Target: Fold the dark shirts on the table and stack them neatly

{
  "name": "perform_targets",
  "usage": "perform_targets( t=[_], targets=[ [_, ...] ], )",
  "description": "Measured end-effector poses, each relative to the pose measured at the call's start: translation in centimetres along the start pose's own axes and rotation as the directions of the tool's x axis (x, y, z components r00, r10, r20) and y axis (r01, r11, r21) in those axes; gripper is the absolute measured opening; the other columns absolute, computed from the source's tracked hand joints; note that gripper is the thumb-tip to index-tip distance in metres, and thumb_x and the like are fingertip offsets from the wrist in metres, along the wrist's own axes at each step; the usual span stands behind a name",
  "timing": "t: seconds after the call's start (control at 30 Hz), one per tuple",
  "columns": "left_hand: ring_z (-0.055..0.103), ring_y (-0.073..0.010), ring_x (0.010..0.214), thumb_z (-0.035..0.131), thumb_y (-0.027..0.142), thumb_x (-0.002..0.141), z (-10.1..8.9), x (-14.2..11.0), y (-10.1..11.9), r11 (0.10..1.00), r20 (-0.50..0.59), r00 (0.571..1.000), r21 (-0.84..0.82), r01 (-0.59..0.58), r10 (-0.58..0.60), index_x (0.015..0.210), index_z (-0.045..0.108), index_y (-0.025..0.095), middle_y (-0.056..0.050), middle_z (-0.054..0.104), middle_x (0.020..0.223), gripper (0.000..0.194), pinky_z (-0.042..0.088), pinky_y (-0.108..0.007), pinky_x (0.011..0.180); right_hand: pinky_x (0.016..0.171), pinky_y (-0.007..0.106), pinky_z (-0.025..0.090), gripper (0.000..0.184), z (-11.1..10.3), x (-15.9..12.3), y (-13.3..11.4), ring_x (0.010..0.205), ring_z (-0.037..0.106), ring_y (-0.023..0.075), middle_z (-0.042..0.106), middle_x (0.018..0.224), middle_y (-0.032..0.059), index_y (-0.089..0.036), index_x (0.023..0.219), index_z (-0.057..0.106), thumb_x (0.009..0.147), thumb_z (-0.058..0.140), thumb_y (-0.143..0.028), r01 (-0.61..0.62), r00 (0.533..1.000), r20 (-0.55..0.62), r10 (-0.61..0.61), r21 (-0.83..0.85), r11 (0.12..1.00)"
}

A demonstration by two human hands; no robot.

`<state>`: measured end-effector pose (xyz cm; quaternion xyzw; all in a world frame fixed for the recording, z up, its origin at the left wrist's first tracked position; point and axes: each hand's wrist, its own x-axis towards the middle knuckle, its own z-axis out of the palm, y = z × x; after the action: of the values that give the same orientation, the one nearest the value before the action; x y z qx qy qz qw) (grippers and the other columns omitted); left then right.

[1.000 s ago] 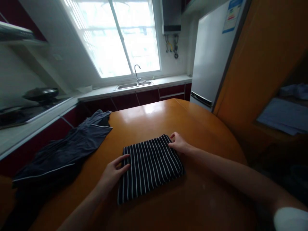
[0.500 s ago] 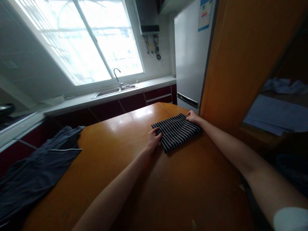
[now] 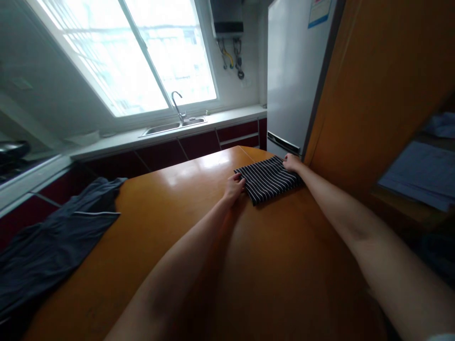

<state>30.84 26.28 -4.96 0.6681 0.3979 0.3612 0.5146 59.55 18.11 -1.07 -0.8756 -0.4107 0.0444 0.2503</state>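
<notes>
Head view: left hand (image 3: pixel 234 187), fingers bent around the left edge of the folded black-and-white striped cloth (image 3: pixel 269 180), apparently pinching it; right hand (image 3: pixel 292 163), fingers curled on its far right corner, also apparently gripping. Cloth lies between the hands, at the far right of the wooden worktop (image 3: pixel 167 213); whether its underside rests fully on the wood, cannot tell.

Step in hand, as judged: positioning the folded cloth. To do it well: light, equal grip on both sides, all layers caught together; move both hands at one pace so the stripes stay straight; lower flat, then release without dragging the edges. Possible fault: uneven pull skewing the fold.

Outward: dark grey garment with white piping (image 3: pixel 64 237) at the worktop's left, well apart from the cloth; refrigerator (image 3: pixel 291 76) beyond the right hand; sink (image 3: pixel 161 128) below the window (image 3: pixel 170 47)
</notes>
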Motion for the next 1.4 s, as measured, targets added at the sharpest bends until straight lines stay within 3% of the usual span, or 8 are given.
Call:
perform_targets(
  t=[0.23,0.47,0.57,0.7,0.87,1.07,1.23,1.4],
  targets=[
    [0.07,-0.0144,0.077,0.055,0.022,0.088,-9.0,-7.3,0.7,0.99,-0.221,0.975,0.138,-0.005,0.036,0.131,0.06,0.011,-0.013,0.068,0.112,0.044,0.054,-0.022,0.064,0.115,0.055,0.022,0.041,1.7,-10.9,-6.0,0.139,0.035,0.0352,0.048,0.147,0.0209,-0.015,0.133,0.058,0.1,0.042,-0.033,0.287,0.946,-0.14,-0.293,-0.061,0.956],
    [0.068,-0.0168,0.078,0.052,0.024,0.076,-17.0,-16.5,0.3,0.925,-0.195,0.955,0.351,-0.145,0.224,0.098,0.07,0.016,-0.008,0.065,0.108,0.03,0.055,-0.03,0.076,0.117,0.064,0.002,0.054,7.7,-26.1,-15.9,0.153,0.009,0.0343,0.025,0.164,0.0163,-0.021,0.148,0.047,0.098,0.045,-0.042,0.57,0.821,-0.064,-0.568,0.009,0.822],
    [0.068,-0.0181,0.08,0.052,0.027,0.076,-19.7,-19.7,-0.3,0.907,-0.189,0.95,0.389,-0.162,0.25,0.093,0.07,0.018,-0.007,0.065,0.106,0.026,0.055,-0.032,0.078,0.118,0.063,0.004,0.057,8.6,-28.3,-17.4,0.153,0.009,0.0343,0.023,0.165,0.0163,-0.022,0.148,0.046,0.095,0.05,-0.042,0.584,0.812,-0.029,-0.583,0.029,0.811],
    [0.069,-0.0211,0.085,0.053,0.029,0.078,-21.6,-22.3,-1.1,0.917,-0.165,0.965,0.377,-0.131,0.206,0.096,0.068,0.018,-0.007,0.069,0.099,0.025,0.055,-0.034,0.08,0.12,0.054,0.011,0.048,7.0,-26.2,-15.4,0.149,0.023,0.0291,0.037,0.159,0.0155,-0.019,0.14,0.053,0.098,0.045,-0.039,0.572,0.815,-0.138,-0.563,0.042,0.819],
    [0.068,-0.0209,0.091,0.053,0.035,0.089,-18.8,-22.2,-1.3,0.827,0.009,0.947,0.484,-0.286,0.322,0.111,0.066,0.018,-0.01,0.067,0.113,0.031,0.054,-0.034,0.086,0.113,0.039,0.031,0.039,1.7,-18.8,-9.8,0.134,0.045,0.0244,0.055,0.142,0.013,-0.018,0.129,0.061,0.097,0.044,-0.032,0.197,0.951,-0.264,-0.163,0.105,0.975],
    [0.057,-0.0285,0.119,0.053,0.029,0.094,-10.0,-18.2,0.2,0.588,0.121,0.934,0.748,-0.308,0.336,0.136,0.057,0.017,-0.016,0.064,0.124,0.044,0.042,-0.042,0.105,0.096,0.035,0.046,0.036,-3.6,-9.5,-3.7,0.112,0.064,0.0293,0.069,0.116,0.0241,-0.007,0.116,0.07,0.092,0.049,-0.023,-0.112,0.972,-0.197,0.127,0.088,0.99],
    [0.055,-0.0299,0.121,0.053,0.023,0.093,-3.6,-13.7,1.4,0.565,0.141,0.941,0.769,-0.299,0.306,0.15,0.043,0.015,-0.017,0.062,0.13,0.058,0.04,-0.041,0.103,0.089,0.036,0.052,0.032,-4.0,-4.1,-1.3,0.105,0.069,0.0321,0.071,0.108,0.0264,-0.004,0.109,0.073,0.081,0.066,-0.018,-0.18,0.978,-0.093,0.185,0.06,0.982],
    [0.053,-0.0292,0.122,0.049,0.017,0.092,-1.1,-11.2,1.8,0.546,0.227,0.915,0.745,-0.383,0.333,0.151,0.042,0.021,-0.013,0.063,0.13,0.06,0.038,-0.041,0.103,0.08,0.033,0.055,0.039,-2.4,-0.7,0.1,0.095,0.07,0.03,0.073,0.093,0.0219,-0.002,0.107,0.071,0.076,0.077,-0.024,-0.204,0.979,-0.007,0.205,0.033,0.978]
  ],
)
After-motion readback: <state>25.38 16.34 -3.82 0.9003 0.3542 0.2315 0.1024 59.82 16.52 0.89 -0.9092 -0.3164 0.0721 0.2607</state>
